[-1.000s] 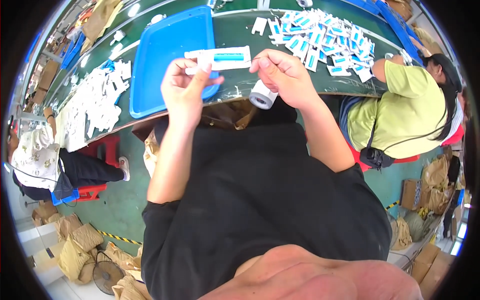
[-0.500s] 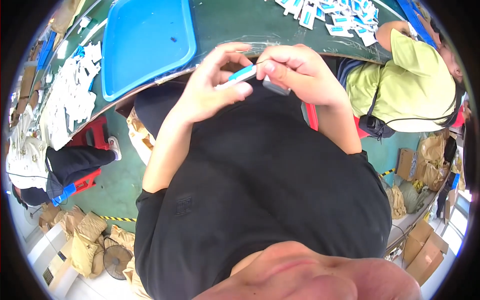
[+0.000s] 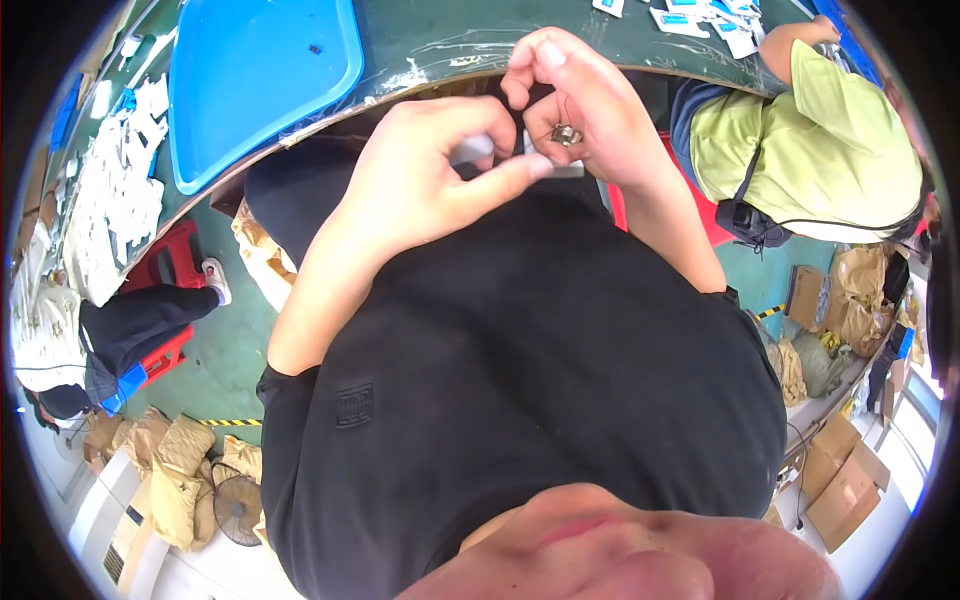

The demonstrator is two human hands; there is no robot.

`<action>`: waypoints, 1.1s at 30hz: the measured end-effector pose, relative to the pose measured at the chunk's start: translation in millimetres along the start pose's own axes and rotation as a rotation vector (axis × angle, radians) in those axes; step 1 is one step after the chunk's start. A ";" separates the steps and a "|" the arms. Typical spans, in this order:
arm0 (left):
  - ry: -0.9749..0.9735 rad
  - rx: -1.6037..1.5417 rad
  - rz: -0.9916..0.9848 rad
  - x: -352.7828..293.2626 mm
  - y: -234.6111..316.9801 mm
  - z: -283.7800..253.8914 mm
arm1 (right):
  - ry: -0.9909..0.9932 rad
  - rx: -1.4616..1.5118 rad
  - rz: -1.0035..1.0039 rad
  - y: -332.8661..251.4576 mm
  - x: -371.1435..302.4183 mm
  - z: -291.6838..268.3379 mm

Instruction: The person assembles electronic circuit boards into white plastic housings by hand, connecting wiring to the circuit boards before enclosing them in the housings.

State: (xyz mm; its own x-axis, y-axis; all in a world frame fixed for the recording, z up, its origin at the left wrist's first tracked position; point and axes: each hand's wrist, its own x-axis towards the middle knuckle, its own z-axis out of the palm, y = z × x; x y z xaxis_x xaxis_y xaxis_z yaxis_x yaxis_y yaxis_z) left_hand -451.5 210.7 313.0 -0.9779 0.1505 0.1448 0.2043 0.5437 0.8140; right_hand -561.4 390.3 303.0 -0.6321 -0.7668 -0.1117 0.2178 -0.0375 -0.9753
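Note:
My left hand (image 3: 425, 170) is curled in front of my chest, near the table edge. A smooth grey-white piece (image 3: 472, 151) shows between its thumb and fingers, blurred and mostly covered. My right hand (image 3: 597, 105) is turned with the palm partly toward me and its fingers bent. Against the curled lower fingers sits a small shiny metal piece (image 3: 566, 134), too small to name. Just below them, by the left thumb tip, the edge of a flat whitish piece (image 3: 567, 171) shows; which hand supports it I cannot tell.
A blue tray (image 3: 265, 80) with a small dark bit lies on the green table (image 3: 440, 30). White pieces are heaped at the left (image 3: 120, 190); blue-and-white pieces (image 3: 715, 20) lie at the far right. A person in a yellow-green shirt (image 3: 810, 150) sits close on my right.
My right hand has turned and lifted its upper fingers, showing the metal piece. The blue-and-white piece in my left hand no longer shows. The whole view has shifted slightly.

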 end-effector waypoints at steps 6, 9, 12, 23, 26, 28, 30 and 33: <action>0.029 0.036 0.075 -0.1 -4.8 12.6 | -0.029 -0.144 0.012 15.6 0.0 3.1; 0.061 0.115 -0.045 -0.1 3.2 14.7 | -0.090 -0.093 0.018 26.4 -1.0 11.3; -0.037 0.141 0.112 -3.2 -4.2 21.1 | -0.134 -0.146 0.071 34.9 -0.3 8.8; 0.118 -0.070 0.241 -7.7 -4.6 14.2 | -0.212 -0.128 -0.386 30.1 -4.0 6.0; 0.232 -0.222 0.209 -14.7 -4.4 9.0 | -0.292 -0.526 -0.778 17.3 6.4 -11.9; 0.243 -0.329 0.067 -23.3 2.8 2.6 | -0.314 -0.537 -0.766 23.3 1.6 -11.7; 0.262 -0.389 0.036 -22.6 6.8 0.9 | -0.203 -0.289 -0.538 31.2 -6.3 0.1; 0.336 -0.482 0.035 -22.1 3.0 2.3 | -0.226 -0.355 -0.527 36.8 -5.9 2.1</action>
State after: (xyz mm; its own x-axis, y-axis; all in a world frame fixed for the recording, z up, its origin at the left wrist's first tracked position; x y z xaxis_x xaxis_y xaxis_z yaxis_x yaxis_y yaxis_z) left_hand -429.3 210.8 310.9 -0.9471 -0.1513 0.2830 0.2710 0.0951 0.9579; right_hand -548.1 392.1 268.3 -0.4076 -0.8202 0.4015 -0.3594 -0.2601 -0.8962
